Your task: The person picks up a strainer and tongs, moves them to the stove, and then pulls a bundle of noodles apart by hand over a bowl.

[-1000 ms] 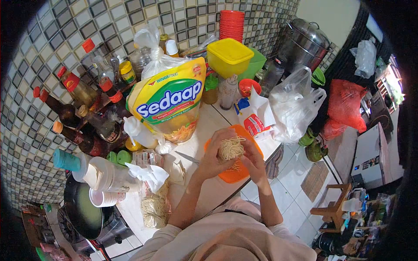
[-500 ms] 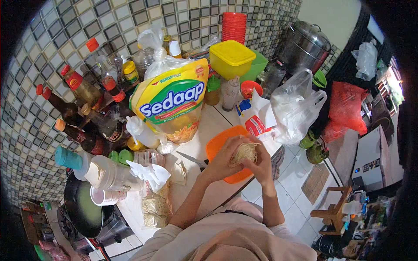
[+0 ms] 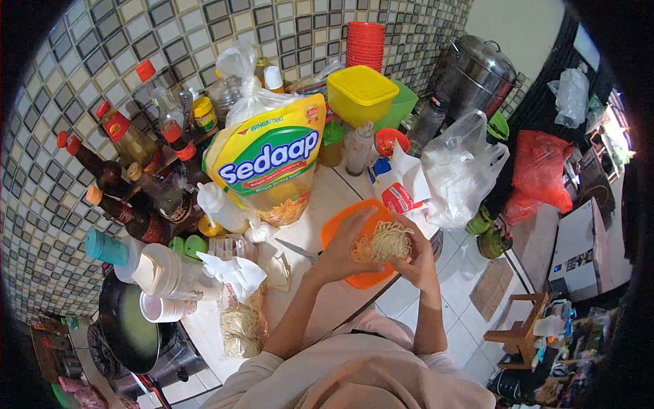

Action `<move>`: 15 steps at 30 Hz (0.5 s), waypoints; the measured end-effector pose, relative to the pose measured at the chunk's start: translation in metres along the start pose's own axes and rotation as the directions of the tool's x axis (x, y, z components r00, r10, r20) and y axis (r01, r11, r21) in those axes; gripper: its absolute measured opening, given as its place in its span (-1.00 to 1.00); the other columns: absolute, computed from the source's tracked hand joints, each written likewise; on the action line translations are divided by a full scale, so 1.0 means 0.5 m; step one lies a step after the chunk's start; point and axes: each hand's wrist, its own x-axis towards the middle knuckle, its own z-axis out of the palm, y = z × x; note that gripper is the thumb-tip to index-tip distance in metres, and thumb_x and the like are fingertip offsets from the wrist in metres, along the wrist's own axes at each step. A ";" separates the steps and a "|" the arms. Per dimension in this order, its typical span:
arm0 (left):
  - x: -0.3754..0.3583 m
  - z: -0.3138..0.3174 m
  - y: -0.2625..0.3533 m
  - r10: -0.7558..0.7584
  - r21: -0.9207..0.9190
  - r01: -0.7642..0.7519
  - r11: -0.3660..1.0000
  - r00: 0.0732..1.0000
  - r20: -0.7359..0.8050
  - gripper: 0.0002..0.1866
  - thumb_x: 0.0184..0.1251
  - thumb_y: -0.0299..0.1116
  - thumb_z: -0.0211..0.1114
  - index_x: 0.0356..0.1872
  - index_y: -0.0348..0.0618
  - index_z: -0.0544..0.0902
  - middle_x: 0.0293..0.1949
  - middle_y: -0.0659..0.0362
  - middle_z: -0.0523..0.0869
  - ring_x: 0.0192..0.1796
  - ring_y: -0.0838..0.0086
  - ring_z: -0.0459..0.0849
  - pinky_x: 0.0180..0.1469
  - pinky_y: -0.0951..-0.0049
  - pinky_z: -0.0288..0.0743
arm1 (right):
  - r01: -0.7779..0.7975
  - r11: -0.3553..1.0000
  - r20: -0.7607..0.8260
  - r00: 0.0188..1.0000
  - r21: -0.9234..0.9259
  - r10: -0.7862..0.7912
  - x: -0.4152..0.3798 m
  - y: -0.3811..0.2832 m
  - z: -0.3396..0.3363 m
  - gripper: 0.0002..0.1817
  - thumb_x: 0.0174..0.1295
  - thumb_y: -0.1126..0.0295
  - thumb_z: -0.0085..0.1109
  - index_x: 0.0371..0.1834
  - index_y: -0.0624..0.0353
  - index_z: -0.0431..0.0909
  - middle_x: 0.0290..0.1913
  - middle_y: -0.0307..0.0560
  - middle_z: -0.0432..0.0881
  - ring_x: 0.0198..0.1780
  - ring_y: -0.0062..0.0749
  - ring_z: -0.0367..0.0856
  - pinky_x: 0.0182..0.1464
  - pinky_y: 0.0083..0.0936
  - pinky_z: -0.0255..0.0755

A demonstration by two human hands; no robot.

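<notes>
Since a second ago both hands have drifted right and a bit nearer, so the noodle block [image 3: 388,242] that was being worked over the middle of the orange plate [image 3: 354,217] now sits over its right edge, close to the counter's near-right corner. Left hand [image 3: 346,247] comes in from the left and cups the block's left side with fingers curled on it; right hand [image 3: 417,258] closes on it from the right and underneath, so the block is pinched between the two, clear of the plate as far as I can tell. It's a rounded lump rather than a long thing, slightly wider left to right, and neither hand is really nearer, they're both on it. A few loose strands hang or lie by the left fingers over the plate. Readable stuff: the big yellow pouch [image 3: 267,163] standing farther back on the counter says "Sedaap" in white on blue, with "WINGSFOOD" small above it; the line under the logo is too small to read. A white and red packet [image 3: 395,187] lies just past the plate, print illegible. A knife [image 3: 297,248] lies left of the plate, and another noodle bag [image 3: 240,322] sits near-left.
</notes>
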 end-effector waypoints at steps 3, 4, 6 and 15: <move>0.000 -0.008 0.012 -0.055 -0.352 0.116 0.929 0.982 0.178 -0.23 -0.14 -0.11 0.35 0.13 -0.17 0.23 -0.03 0.04 0.40 0.03 0.29 0.38 0.10 0.37 0.20 | 0.023 0.998 0.040 0.999 -0.058 -0.020 0.004 -0.004 0.003 -0.23 -0.34 0.64 0.16 0.13 0.26 0.17 0.06 -0.08 0.28 0.03 -0.43 0.33 0.07 -0.54 0.23; -0.001 -0.008 0.011 -0.057 -0.353 0.117 0.928 0.983 0.176 -0.23 -0.14 -0.11 0.35 0.13 -0.17 0.23 -0.03 0.04 0.40 0.03 0.29 0.38 0.10 0.37 0.20 | 0.029 0.997 0.030 0.999 -0.074 -0.027 0.005 -0.005 0.007 -0.21 -0.36 0.64 0.17 0.13 0.25 0.15 0.05 -0.08 0.26 0.02 -0.42 0.33 0.06 -0.53 0.23; -0.002 -0.005 0.005 -0.058 -0.410 0.137 0.902 0.978 0.199 -0.40 0.01 -0.16 0.24 0.09 -0.18 0.29 -0.07 0.07 0.43 -0.04 0.37 0.43 -0.01 0.43 0.29 | 0.036 0.995 0.022 0.999 -0.090 -0.034 0.007 -0.004 0.010 -0.19 -0.38 0.64 0.18 0.13 0.23 0.13 0.04 -0.09 0.24 0.00 -0.41 0.34 0.05 -0.53 0.24; -0.007 -0.015 -0.029 -0.343 -0.257 0.360 0.897 0.933 0.110 -0.71 0.21 -0.20 0.05 -0.19 -0.20 0.49 -0.31 0.16 0.56 -0.30 0.52 0.51 -0.25 0.54 0.37 | 0.010 1.000 0.054 0.998 -0.025 -0.009 0.003 -0.005 0.010 -0.16 -0.40 0.62 0.18 0.14 0.19 0.09 -0.02 -0.11 0.23 0.01 -0.44 0.30 0.03 -0.53 0.25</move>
